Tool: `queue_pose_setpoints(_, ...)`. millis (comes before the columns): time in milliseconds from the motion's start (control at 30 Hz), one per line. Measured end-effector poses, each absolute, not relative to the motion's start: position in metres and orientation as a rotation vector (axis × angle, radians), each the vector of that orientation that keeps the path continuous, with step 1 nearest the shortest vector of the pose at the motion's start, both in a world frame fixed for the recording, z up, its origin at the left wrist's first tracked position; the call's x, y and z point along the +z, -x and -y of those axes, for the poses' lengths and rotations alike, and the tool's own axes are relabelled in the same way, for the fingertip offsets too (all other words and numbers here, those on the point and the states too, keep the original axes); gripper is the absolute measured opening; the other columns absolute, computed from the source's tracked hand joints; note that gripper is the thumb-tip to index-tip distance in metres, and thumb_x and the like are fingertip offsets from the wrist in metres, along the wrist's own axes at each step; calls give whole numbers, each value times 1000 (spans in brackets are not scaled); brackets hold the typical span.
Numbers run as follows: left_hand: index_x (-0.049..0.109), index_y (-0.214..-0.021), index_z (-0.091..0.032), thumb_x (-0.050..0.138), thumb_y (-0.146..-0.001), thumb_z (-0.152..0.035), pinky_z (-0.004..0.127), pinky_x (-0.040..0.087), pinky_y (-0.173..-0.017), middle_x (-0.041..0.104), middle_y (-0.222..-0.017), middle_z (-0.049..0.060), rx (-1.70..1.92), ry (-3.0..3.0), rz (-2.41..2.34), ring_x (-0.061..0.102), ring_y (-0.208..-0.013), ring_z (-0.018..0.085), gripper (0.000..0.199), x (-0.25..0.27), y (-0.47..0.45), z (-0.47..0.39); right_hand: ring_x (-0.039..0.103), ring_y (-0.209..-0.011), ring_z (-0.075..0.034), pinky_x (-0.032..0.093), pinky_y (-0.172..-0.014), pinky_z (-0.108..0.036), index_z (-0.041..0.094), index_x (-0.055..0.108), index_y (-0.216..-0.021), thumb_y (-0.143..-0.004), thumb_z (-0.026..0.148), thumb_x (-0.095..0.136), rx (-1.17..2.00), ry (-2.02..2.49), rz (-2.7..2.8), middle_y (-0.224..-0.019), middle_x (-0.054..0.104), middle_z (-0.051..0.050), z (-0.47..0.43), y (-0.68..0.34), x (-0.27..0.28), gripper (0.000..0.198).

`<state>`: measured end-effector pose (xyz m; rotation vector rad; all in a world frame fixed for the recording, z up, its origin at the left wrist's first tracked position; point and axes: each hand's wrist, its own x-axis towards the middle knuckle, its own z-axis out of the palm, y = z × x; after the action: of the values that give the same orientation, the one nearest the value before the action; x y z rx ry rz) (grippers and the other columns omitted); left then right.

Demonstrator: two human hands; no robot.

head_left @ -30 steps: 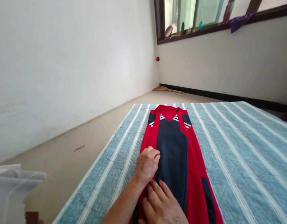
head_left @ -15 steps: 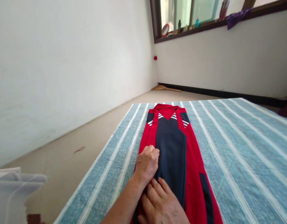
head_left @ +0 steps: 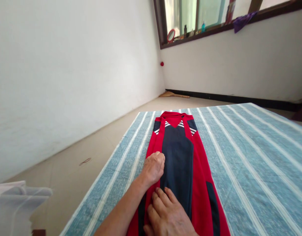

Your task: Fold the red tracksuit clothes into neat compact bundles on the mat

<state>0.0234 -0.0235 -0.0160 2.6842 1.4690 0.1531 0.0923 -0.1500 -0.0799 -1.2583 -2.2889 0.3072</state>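
A red and navy jacket (head_left: 176, 164) with white stripes near its shoulders lies folded into a long strip, its collar at the far end. My left hand (head_left: 154, 167) is closed, with its fingers pinching the red fabric along the jacket's left side. Just nearer to me, my right hand (head_left: 169, 214) rests on the jacket's lower part with its fingers stretched out over the red and navy cloth. My left forearm and right hand hide some of the near left edge.
Under the jacket spreads a blue, white-striped bed cover (head_left: 239, 157). A white wall (head_left: 67, 65) rises to the left. Pale sheer fabric (head_left: 18, 206) hangs at lower left. A broom (head_left: 174, 94) lies in the corner, below a window sill (head_left: 200, 32) with bottles and a mirror.
The view has shifted slightly, so the jacket appears a little further left. More red and navy cloth shows beneath my left forearm. Both hands stay at the jacket's left side.
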Motion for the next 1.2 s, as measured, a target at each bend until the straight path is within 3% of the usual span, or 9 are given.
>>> queue_pose_setpoints(267, 51, -71, -21, 33, -86, -24, 26, 41, -70, 60, -75, 2, 542, -2439, -1679, 56, -73, 15, 24, -7, 24, 6, 55, -115, -31, 43, -99, -47, 15, 67, -102, -82, 50, 57, 152, 1221, 2250, -117, 65, -13, 149, -91, -80, 42)
queue_pose_setpoints(367, 51, -72, -21, 34, -84, -25, 26, 41, -69, 61, -77, 3, 487, -2369, -2008, 57, -75, 17, 21, 7, 61, -1, 56, -112, -31, 45, -98, -48, 16, 67, -97, -80, 50, 60, 125, 1228, 2220, -115, 66, -12, 151, -91, -78, 39)
queue_pose_setpoints(533, 50, -68, -20, 34, -85, -28, 28, 41, -66, 62, -80, 9, 102, -2125, -2468, 59, -80, 23, 24, 15, 141, -3, 55, -113, -31, 44, -98, -49, 18, 67, -96, -79, 50, 62, 143, 1242, 2202, -116, 65, -12, 152, -91, -77, 37)
queue_pose_setpoints(633, 49, -60, -21, 36, -83, -32, 29, 45, -67, 64, -72, 10, 11, -2030, -2412, 62, -76, 24, 29, 7, 173, 7, 55, -114, -31, 44, -98, -49, 17, 67, -99, -79, 49, 61, 162, 1230, 2224, -117, 65, -12, 151, -90, -79, 37)
queue_pose_setpoints(767, 55, -61, -23, 34, -82, -45, 30, 50, -71, 70, -72, 4, 258, -1819, -2137, 64, -79, 23, 37, -8, 194, 21, 54, -115, -32, 44, -98, -50, 16, 66, -102, -81, 49, 60, 180, 1229, 2250, -118, 64, -13, 150, -90, -80, 40)
queue_pose_setpoints(900, 57, -62, -22, 43, -71, -52, 35, 52, -72, 70, -69, 4, 340, -1802, -2082, 66, -77, 27, 34, -12, 205, 21, 53, -116, -32, 43, -99, -49, 15, 66, -102, -83, 48, 58, 174, 1209, 2267, -119, 63, -13, 150, -91, -81, 39)
queue_pose_setpoints(1067, 65, -84, -21, 48, -69, -44, 37, 52, -82, 72, -93, 10, 488, -2146, -2215, 67, -91, 29, 33, 4, 179, 16, 56, -112, -31, 46, -96, -48, 16, 67, -100, -82, 51, 58, 131, 1184, 2257, -117, 65, -14, 147, -91, -84, 39)
queue_pose_setpoints(1200, 66, -94, -19, 47, -79, -45, 33, 54, -82, 71, -101, 9, 706, -2399, -1799, 67, -94, 24, 36, 8, 107, 23, 57, -113, -31, 47, -96, -47, 17, 67, -101, -82, 53, 59, 115, 1202, 2234, -118, 65, -13, 147, -90, -86, 42)
